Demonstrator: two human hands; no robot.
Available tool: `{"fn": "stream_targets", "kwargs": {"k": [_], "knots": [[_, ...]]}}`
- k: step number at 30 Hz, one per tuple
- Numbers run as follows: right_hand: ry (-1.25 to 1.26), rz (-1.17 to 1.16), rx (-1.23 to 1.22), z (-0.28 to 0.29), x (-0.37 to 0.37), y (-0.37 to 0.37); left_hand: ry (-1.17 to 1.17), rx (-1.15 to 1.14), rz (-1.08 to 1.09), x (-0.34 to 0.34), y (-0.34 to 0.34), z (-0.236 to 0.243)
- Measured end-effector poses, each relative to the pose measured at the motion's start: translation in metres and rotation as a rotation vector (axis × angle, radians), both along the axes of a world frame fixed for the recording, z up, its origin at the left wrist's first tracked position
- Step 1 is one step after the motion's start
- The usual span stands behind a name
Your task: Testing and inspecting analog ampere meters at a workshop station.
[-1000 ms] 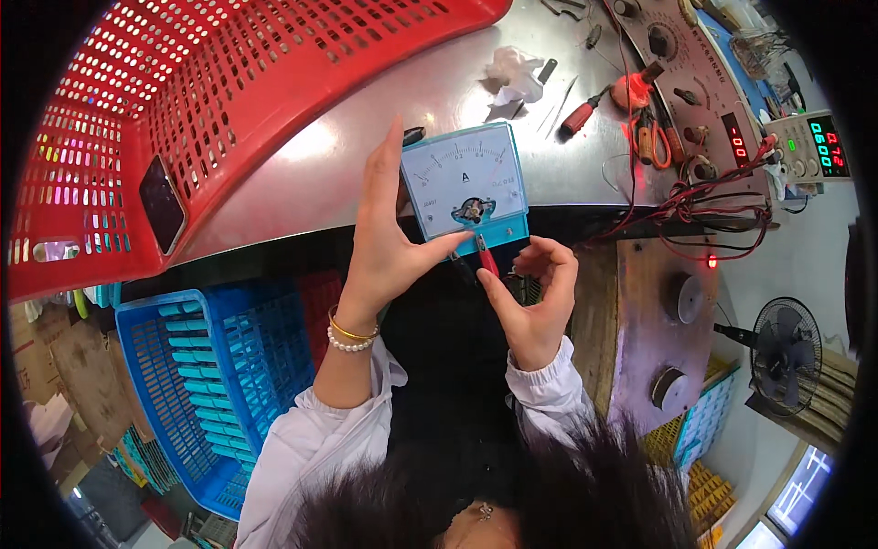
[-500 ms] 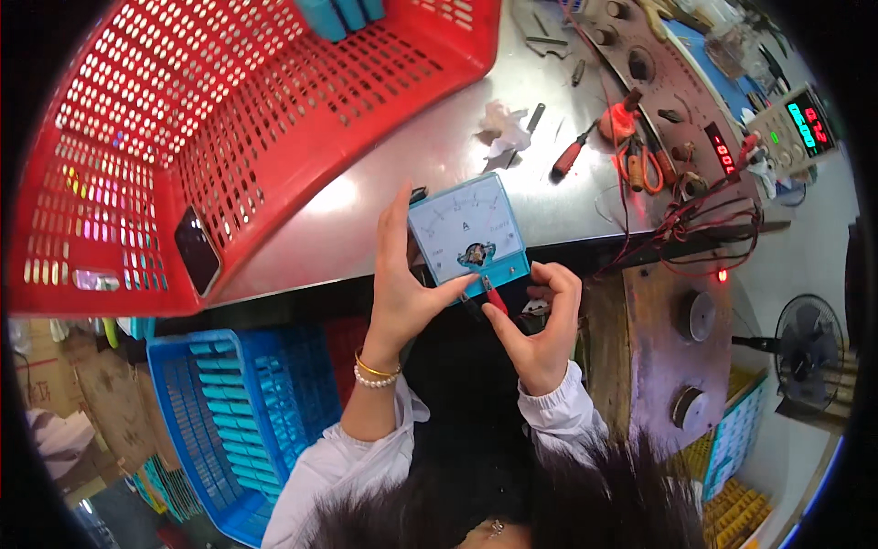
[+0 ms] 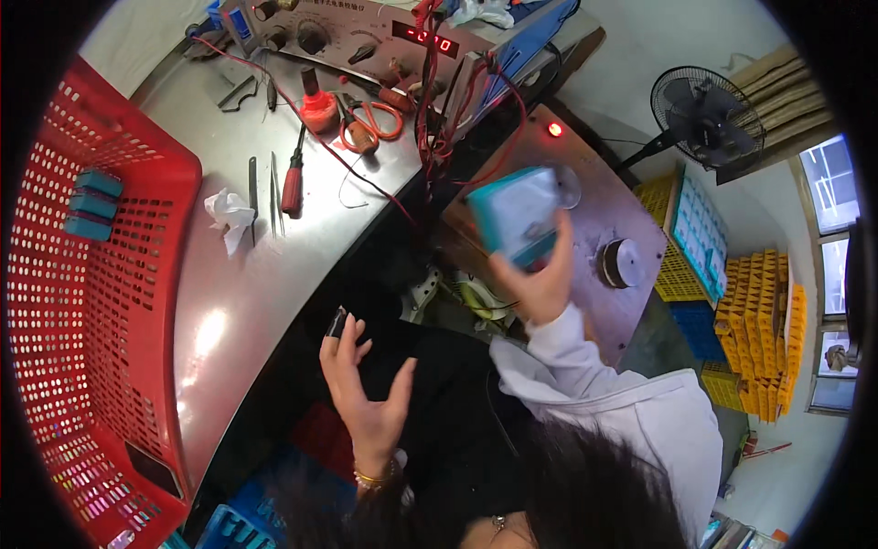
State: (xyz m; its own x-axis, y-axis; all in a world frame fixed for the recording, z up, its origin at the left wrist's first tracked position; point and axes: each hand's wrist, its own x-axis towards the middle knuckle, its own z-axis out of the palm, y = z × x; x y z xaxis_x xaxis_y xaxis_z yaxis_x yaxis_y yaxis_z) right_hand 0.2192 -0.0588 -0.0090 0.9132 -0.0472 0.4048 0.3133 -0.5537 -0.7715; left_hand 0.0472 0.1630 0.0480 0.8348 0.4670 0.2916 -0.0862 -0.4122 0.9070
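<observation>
Gold bracelet (image 3: pixel 373 480) showing, my left hand (image 3: pixel 373 416) has let go, open, left of the brown flat board (image 3: pixel 631 220); over that board, my right hand (image 3: pixel 540 288) alone grips the square turquoise-and-white plastic meter (image 3: pixel 519 215), making handling one-handed.

Meter (image 3: pixel 518 216): boxy, blurred by motion, its markings unreadable
Face (image 3: pixel 528 207): whitish, a darker patch toward the lower edge
Case (image 3: pixel 486 226): teal, side wall showing along the left
Pose: tilted, face up
Hold: right hand (image 3: pixel 538 282) grips the lower part
Place: above the brown board (image 3: pixel 599 212)
</observation>
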Motion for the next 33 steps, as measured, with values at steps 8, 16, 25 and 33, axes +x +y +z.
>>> {"fn": "stream_targets", "kwargs": {"k": [8,16,25,33], "knots": [[-0.086,-0.227,-0.327,-0.017,0.126,-0.075,0.027,-0.030,0.099,-0.001,0.004,0.007],[-0.192,-0.238,-0.206,-0.055,0.124,-0.064,0.026,-0.044,0.192,-0.040,0.042,0.014],[-0.178,0.391,0.060,0.016,-0.080,0.128,-0.011,0.165,0.179,-0.059,0.057,0.015],[-0.024,0.899,-0.020,0.055,-0.126,0.231,0.023,0.259,0.317,-0.055,0.143,0.005]]}}
